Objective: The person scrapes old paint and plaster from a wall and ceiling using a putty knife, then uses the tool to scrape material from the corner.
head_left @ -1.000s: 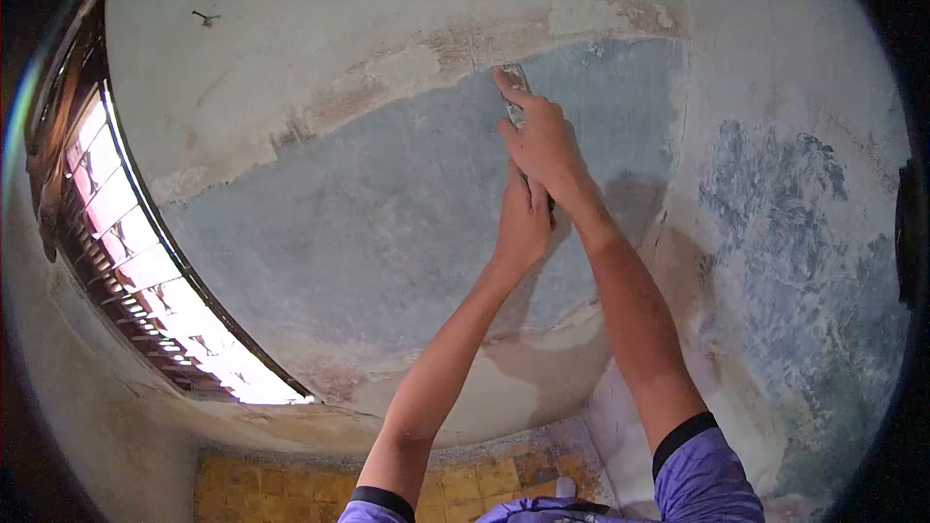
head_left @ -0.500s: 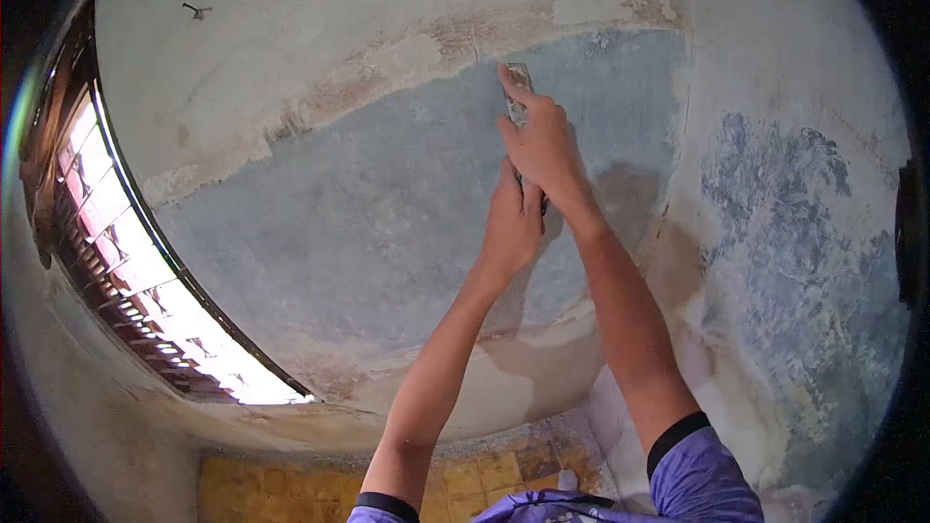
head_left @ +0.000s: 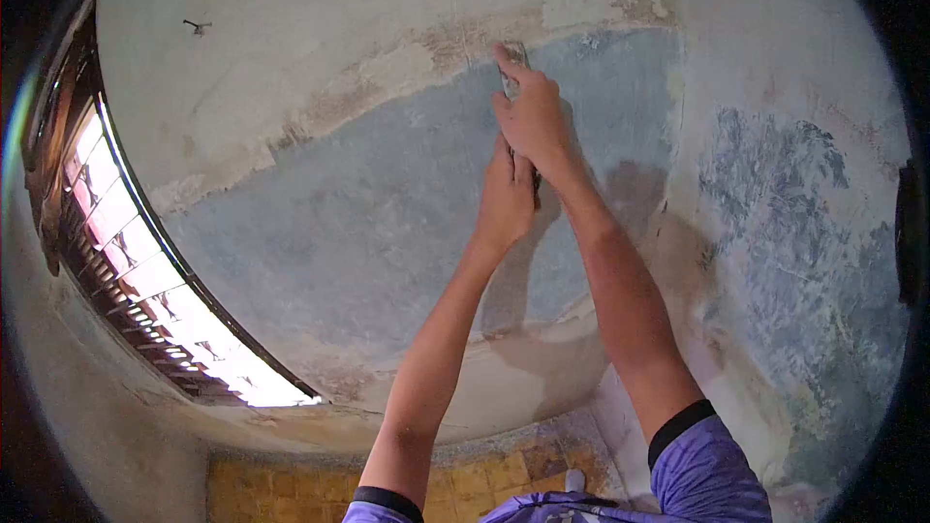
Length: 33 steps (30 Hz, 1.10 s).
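The biggest thing in front of me is the wall (head_left: 291, 48), pale greenish in its upper part, with a wide grey-blue patch (head_left: 368, 203) under it. Between these two colours runs a rough brownish band (head_left: 334, 97), with uneven lighter pieces in it. To the right, past the corner where the walls meet, the side wall (head_left: 794, 203) carries blotchy blue-grey marks over a whitish ground. At the left edge there is a barred window (head_left: 145, 261), very bright (my eyes do not like so much light), inside a dark frame. Low down, below the wall's bottom edge, the floor (head_left: 475, 484) shows yellow-brown tiles.

The person wears purple sleeves (head_left: 707, 470) with black borders, and both arms reach up to the patch. A shadow (head_left: 635, 189) lies on the wall, right of the hands. The right hand (head_left: 535, 121) is the higher one: its index finger is stretched along the scraper (head_left: 516, 53), the thumb is apart from it, and the other fingers are bent around the tool. The left hand (head_left: 507, 199) is clamped on the lower, dark part. The scraper's upper end is at the patch's top edge. Smallest, a nail (head_left: 197, 27) sticks out near the wall's upper left.
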### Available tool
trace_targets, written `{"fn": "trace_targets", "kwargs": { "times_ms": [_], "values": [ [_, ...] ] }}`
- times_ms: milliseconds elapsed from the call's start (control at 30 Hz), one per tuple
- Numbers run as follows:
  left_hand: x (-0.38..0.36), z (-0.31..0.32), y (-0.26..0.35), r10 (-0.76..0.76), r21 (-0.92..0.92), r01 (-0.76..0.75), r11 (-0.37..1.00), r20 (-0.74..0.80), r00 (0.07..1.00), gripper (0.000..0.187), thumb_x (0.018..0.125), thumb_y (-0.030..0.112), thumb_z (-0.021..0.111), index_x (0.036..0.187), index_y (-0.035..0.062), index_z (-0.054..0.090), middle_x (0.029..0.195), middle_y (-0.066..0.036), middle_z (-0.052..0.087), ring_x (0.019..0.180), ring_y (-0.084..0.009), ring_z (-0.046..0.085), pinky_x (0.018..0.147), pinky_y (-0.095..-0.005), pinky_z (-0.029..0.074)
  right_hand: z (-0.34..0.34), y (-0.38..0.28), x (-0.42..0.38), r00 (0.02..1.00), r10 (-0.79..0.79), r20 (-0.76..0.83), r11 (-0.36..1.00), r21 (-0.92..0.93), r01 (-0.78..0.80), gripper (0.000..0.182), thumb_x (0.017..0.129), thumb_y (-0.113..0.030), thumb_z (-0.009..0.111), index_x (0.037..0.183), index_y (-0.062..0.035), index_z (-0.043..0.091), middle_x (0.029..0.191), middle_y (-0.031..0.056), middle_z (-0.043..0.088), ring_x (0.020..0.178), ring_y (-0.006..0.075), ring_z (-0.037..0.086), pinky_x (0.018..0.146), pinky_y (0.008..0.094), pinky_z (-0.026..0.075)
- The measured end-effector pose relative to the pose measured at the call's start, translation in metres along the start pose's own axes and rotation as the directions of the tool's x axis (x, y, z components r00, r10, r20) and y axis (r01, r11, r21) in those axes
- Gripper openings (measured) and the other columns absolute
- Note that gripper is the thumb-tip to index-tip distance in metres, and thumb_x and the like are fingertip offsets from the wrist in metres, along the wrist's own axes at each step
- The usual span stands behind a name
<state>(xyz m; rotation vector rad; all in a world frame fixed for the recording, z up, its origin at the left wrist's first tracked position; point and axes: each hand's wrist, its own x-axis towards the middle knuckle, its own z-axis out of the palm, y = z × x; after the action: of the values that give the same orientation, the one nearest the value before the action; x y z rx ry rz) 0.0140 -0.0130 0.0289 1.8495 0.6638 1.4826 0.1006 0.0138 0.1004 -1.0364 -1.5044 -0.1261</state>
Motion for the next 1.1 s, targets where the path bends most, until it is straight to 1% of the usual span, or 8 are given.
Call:
{"fn": "trace_targets", "kwargs": {
  "times_ms": [67,267,367,467,667,767,1000,1100],
  "values": [
    [-0.014,0.007,0.004,-0.045,-0.030,0.045,0.999,0.001,0.999,0.045,0.107,0.036,0.032,0.133,0.0003,0.041,0.075,-0.005,0.051,0.052,-0.0114,0.047,0.047,-0.0297,0.041,-0.008,-0.004,-0.008,0.993,0.080,0.088,0.997,-0.020,-0.079,0.062,0.084,-0.006,0.064,0.143,-0.0211,0.050,0.091,0.0262,0.068,0.082,0.0313,0.071,0.069,0.0380,0.053],
    [-0.008,0.012,-0.012,0.059,0.019,-0.059,0.998,0.000,0.998,0.042,0.107,0.036,0.032,0.126,0.0003,0.043,0.074,-0.004,0.051,0.050,-0.0110,0.046,0.045,-0.0298,0.040,-0.006,0.011,-0.008,0.996,0.003,0.093,1.000,-0.009,-0.002,0.066,0.083,-0.003,0.064,0.144,-0.0207,0.048,0.093,0.0297,0.066,0.086,0.0390,0.069,0.071,0.0395,0.053],
    [-0.020,0.016,-0.014,-0.012,-0.018,0.011,1.000,-0.030,0.999,0.042,0.107,0.036,0.032,0.125,0.0002,0.044,0.073,-0.003,0.050,0.050,-0.0104,0.046,0.045,-0.0289,0.039,0.001,0.015,-0.015,0.999,-0.028,0.023,0.998,0.051,0.027,0.067,0.081,-0.002,0.064,0.144,-0.0204,0.048,0.092,0.0301,0.066,0.084,0.0407,0.068,0.070,0.0409,0.053],
    [-0.017,0.012,-0.012,-0.021,-0.016,0.021,1.000,-0.031,0.999,0.042,0.107,0.036,0.032,0.125,-0.0003,0.045,0.072,-0.003,0.050,0.051,-0.0099,0.045,0.045,-0.0278,0.038,-0.001,0.012,-0.023,0.996,-0.076,0.051,0.997,-0.018,0.077,0.062,0.084,0.001,0.062,0.143,-0.0093,0.048,0.093,0.0317,0.065,0.087,0.0457,0.065,0.074,0.0478,0.052],
    [-0.019,0.008,-0.004,-0.062,0.000,0.062,0.998,-0.010,0.998,0.045,0.106,0.038,0.033,0.127,-0.0001,0.044,0.075,-0.003,0.051,0.052,-0.0101,0.045,0.046,-0.0280,0.040,-0.004,0.001,-0.015,0.992,0.047,0.115,0.997,0.055,-0.054,0.062,0.082,0.001,0.063,0.142,-0.0089,0.049,0.092,0.0321,0.065,0.085,0.0458,0.065,0.074,0.0460,0.053],
    [-0.026,0.008,-0.001,-0.009,0.042,0.011,0.999,-0.040,0.999,0.045,0.107,0.038,0.032,0.128,0.0002,0.043,0.077,-0.004,0.051,0.053,-0.0105,0.046,0.047,-0.0289,0.041,-0.001,0.005,-0.025,0.995,-0.048,0.083,0.998,0.035,0.045,0.063,0.082,0.000,0.064,0.142,-0.0089,0.048,0.091,0.0320,0.065,0.083,0.0456,0.065,0.073,0.0458,0.053],
    [-0.023,0.006,0.001,-0.089,0.029,0.090,0.996,-0.018,0.996,0.044,0.107,0.038,0.030,0.125,-0.0004,0.044,0.079,-0.005,0.052,0.055,-0.0115,0.048,0.048,-0.0303,0.044,-0.005,-0.003,-0.019,0.995,0.015,0.102,0.996,0.084,-0.024,0.061,0.081,0.001,0.065,0.140,-0.0065,0.050,0.098,0.0306,0.066,0.090,0.0438,0.066,0.078,0.0451,0.054],
    [-0.023,0.006,-0.013,0.178,0.241,-0.156,0.958,-0.074,0.981,0.043,0.107,0.037,0.030,0.123,-0.0003,0.045,0.078,-0.006,0.052,0.053,-0.0118,0.047,0.048,-0.0301,0.044,0.002,0.007,-0.021,0.996,-0.064,0.070,0.998,0.027,0.062,0.060,0.082,0.000,0.065,0.140,-0.0057,0.050,0.102,0.0291,0.067,0.093,0.0440,0.066,0.081,0.0444,0.054]
  ]
}}
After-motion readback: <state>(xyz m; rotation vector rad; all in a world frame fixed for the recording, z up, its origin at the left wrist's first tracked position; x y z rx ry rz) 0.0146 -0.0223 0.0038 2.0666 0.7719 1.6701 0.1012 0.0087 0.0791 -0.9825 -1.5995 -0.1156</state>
